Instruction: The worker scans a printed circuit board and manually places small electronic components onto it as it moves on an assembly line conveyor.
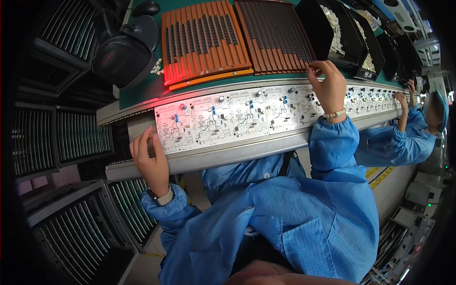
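My left hand (151, 159) rests at the left end of the white circuit board panel (228, 118), fingers curled loosely over the board's edge and the metal rail (237, 153) beneath it, gripping nothing that I can make out. My right hand (327, 85) is up at the near edge of the brown slotted tray (273, 35), thumb and forefinger pinched together there; whether a small part sits between them I cannot tell (it is too small to see). The panel lies along the rail in front of me, between the two hands, studded with small blue and grey components. Beside the brown tray, to the left, sits an orange slotted tray (204, 40) on the green counter (137, 92). To the right stand black bins (327, 33) of pale parts. Further along the rail, another person in blue (403, 137) reaches to the boards.
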